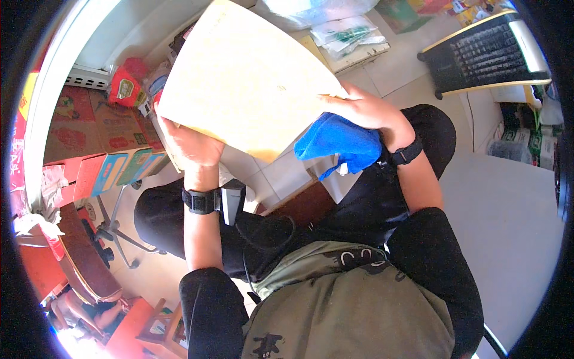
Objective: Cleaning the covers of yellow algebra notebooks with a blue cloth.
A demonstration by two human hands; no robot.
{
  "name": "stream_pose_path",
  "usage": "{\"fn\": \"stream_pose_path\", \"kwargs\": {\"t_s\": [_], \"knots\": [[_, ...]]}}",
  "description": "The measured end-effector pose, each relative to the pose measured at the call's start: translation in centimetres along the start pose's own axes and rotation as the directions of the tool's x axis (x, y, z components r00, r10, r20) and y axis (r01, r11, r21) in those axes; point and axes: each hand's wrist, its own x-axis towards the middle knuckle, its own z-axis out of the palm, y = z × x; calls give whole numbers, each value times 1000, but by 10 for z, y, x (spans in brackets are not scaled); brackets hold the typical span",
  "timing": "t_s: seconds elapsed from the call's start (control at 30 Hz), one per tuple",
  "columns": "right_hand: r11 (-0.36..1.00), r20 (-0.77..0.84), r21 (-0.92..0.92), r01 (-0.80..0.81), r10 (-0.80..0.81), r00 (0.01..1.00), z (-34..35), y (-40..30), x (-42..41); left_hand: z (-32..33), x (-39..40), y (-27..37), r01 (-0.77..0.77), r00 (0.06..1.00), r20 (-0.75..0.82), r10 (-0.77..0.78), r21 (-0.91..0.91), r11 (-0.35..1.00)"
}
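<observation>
A large pale yellow panel (251, 80), brightly lit and overexposed, is held up in front of me by both hands. My left hand (193, 146) grips its near left edge from below, with the palm facing up. My right hand (367, 107) grips its right corner, the thumb lying over the face. Beneath the right hand hangs a blue cloth (338, 141), which touches that hand; how it is held is hidden. What the panel belongs to cannot be told. The fingers behind it are mostly hidden.
Cardboard boxes (96, 121) and a red package (128, 83) stand at the left. Plastic bags (345, 36) lie beyond the panel. A black crate-like item with yellow edges (486, 51) is at the upper right. A grey surface (502, 233) is beside me. Another person (85, 314) shows at the lower left.
</observation>
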Motion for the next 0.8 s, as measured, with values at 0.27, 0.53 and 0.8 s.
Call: {"fn": "stream_pose_path", "kwargs": {"t_s": [0.27,0.53,0.8], "knots": [[997,-128,27,66,-62,990,26,19,18,25,10,-13,-105,932,-205,300,638,763],[914,-332,-107,391,-404,852,13,-25,26,7,8,-19,105,900,-358,247,730,675],[522,-144,-704,482,-769,623,67,-11,43,-2,-19,-58,104,987,-123,102,979,177]]}}
